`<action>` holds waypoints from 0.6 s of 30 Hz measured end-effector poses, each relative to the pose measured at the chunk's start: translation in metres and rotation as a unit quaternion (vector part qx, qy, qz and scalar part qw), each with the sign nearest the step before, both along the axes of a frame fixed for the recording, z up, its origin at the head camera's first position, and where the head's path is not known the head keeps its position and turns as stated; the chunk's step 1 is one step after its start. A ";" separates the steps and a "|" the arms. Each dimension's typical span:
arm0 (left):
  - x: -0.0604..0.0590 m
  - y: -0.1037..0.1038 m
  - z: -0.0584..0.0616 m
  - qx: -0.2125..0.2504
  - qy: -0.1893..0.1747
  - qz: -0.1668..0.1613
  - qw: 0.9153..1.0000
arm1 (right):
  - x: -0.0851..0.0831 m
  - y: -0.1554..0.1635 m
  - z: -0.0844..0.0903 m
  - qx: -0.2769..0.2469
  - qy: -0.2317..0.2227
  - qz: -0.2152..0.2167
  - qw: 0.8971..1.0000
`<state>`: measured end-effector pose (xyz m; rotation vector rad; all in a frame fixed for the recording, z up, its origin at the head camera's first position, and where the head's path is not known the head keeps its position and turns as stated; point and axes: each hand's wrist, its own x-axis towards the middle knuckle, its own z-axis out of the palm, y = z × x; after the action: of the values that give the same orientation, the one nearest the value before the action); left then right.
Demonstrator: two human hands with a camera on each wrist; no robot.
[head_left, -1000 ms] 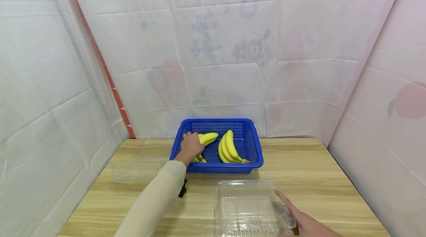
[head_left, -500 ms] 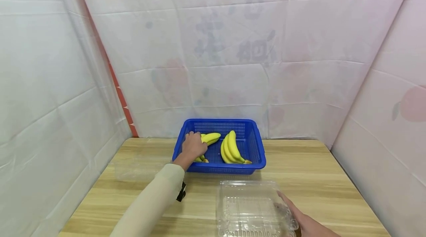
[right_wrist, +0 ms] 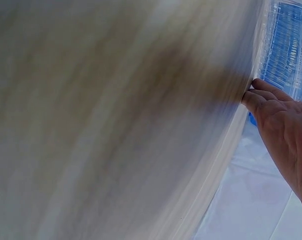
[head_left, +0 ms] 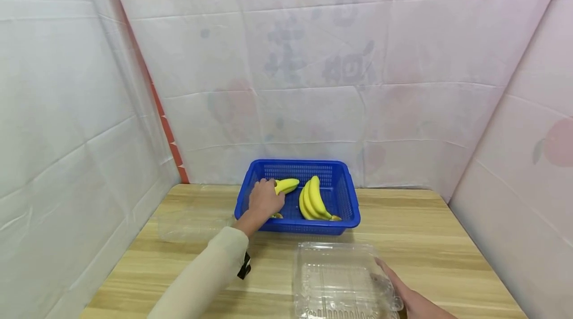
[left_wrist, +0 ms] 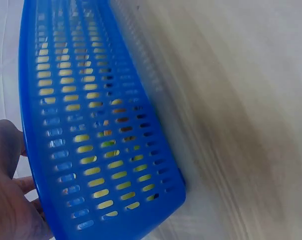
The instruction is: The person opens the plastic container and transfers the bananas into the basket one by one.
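Yellow, and lying in the left half of the blue basket [head_left: 297, 194], the banana bunch [head_left: 285, 185] is gripped by the left hand [head_left: 265, 199], whose fingers are curled over its near end. The long axis of the bunch runs from the near left of the basket toward its far middle, so the free tips point away from the hand and to the right. A second banana bunch [head_left: 315, 198] lies untouched in the right half of the basket, just beside the first. The basket is set at the far edge of the wooden table [head_left: 447, 239], about midway along it.

At the near edge of the table, right of centre, a clear plastic clamshell box [head_left: 342, 279] is steadied by the right hand [head_left: 409, 299], whose straight fingers are laid against the box's right side. Of the two hands, the left is the nearer to the fruit; the right is well apart from it. In the left wrist view only the basket's slotted wall [left_wrist: 96, 135] and part of the palm are seen. Another clear tray [head_left: 188, 222] is faintly visible near the left edge.
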<state>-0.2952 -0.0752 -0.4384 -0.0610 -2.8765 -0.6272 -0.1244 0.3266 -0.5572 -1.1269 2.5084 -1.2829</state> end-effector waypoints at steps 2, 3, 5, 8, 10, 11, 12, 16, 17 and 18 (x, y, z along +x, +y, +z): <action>0.006 0.001 -0.001 -0.011 0.023 -0.011 1.000 | -0.004 0.002 -0.001 0.003 -0.026 0.004 1.000; 0.009 0.001 -0.001 -0.017 0.033 -0.016 0.999 | -0.006 0.002 -0.001 0.003 -0.043 0.006 0.999; 0.015 0.003 -0.002 -0.032 0.053 -0.031 0.998 | -0.005 0.002 0.000 0.004 -0.086 0.001 0.996; 0.023 0.007 -0.004 -0.038 0.073 -0.047 0.996 | -0.003 0.001 0.002 0.003 -0.098 -0.003 0.995; 0.028 0.008 -0.005 -0.040 0.090 -0.057 0.994 | -0.003 0.002 0.000 -0.003 -0.082 -0.002 0.997; 0.031 0.009 -0.006 -0.039 0.097 -0.061 0.993 | -0.003 0.002 -0.001 -0.005 -0.072 -0.001 0.997; 0.033 0.009 -0.006 -0.039 0.103 -0.065 0.992 | -0.003 0.002 -0.002 -0.007 -0.057 0.002 0.998; 0.046 0.008 -0.007 -0.029 0.133 -0.090 0.987 | -0.003 0.000 -0.002 -0.010 -0.041 0.004 0.999; 0.050 0.007 -0.007 -0.024 0.143 -0.102 0.984 | -0.003 0.000 -0.001 -0.011 -0.042 0.005 0.999; 0.054 0.006 -0.007 -0.022 0.155 -0.115 0.981 | -0.002 -0.001 -0.001 -0.012 -0.049 0.005 0.999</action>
<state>-0.2414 -0.0691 -0.4450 -0.4606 -2.5979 -0.5378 -0.1268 0.3261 -0.5583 -1.0531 2.4211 -1.3352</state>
